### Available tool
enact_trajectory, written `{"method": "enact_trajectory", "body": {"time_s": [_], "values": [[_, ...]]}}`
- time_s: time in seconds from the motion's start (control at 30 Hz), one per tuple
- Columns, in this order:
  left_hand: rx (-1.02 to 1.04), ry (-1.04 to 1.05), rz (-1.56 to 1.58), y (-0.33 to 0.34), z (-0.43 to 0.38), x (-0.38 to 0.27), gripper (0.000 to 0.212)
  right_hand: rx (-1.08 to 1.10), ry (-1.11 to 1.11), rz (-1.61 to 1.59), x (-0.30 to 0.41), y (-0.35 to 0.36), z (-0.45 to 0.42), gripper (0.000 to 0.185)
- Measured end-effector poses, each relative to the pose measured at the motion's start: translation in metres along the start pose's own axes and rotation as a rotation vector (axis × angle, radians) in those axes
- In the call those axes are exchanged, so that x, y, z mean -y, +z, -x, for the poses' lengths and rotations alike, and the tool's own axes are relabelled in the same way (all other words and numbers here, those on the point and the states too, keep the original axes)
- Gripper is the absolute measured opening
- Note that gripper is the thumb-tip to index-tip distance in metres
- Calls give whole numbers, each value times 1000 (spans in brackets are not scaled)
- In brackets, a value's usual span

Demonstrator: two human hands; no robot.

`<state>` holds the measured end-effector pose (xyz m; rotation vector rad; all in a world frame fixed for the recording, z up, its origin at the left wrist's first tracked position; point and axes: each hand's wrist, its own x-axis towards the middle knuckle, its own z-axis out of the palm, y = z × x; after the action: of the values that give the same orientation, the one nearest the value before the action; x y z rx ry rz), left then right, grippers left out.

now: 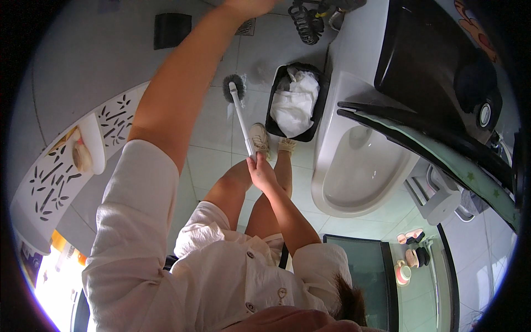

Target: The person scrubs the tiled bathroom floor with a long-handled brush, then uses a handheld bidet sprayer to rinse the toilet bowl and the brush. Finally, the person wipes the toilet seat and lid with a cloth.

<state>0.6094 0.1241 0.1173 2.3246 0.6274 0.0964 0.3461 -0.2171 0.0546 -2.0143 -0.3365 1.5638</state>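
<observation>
My right hand grips the white handle of a toilet brush in front of my knees. The brush's round grey bristle head is against the tiled floor, with a whitish wet or foamy patch beside it. My left arm reaches far forward. Only part of my left hand shows at the top edge, its fingers cut off, so whether it holds anything is hidden. A black waste bin stands right of the brush, with white crumpled plastic or paper in it.
A white toilet bowl is at the right, its dark seat and lid raised. A perforated white shelf curves along the left. Ahead are a floor drain and a black coiled hose. A cup stands at lower right.
</observation>
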Motion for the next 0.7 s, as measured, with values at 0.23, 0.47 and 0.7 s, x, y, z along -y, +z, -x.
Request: {"method": "enact_trajectory", "body": {"time_s": [0.23,0.47,0.7], "values": [[66,101,521,24,-13,16,26,-22,-23,11,2,4,1,39],[-75,-29,348,42,-12,4,40,9,14,8,2,7,-4,38],[-108,-428,688,30,134,38,75,-14,-104,-68,33,-5,2,41]]}}
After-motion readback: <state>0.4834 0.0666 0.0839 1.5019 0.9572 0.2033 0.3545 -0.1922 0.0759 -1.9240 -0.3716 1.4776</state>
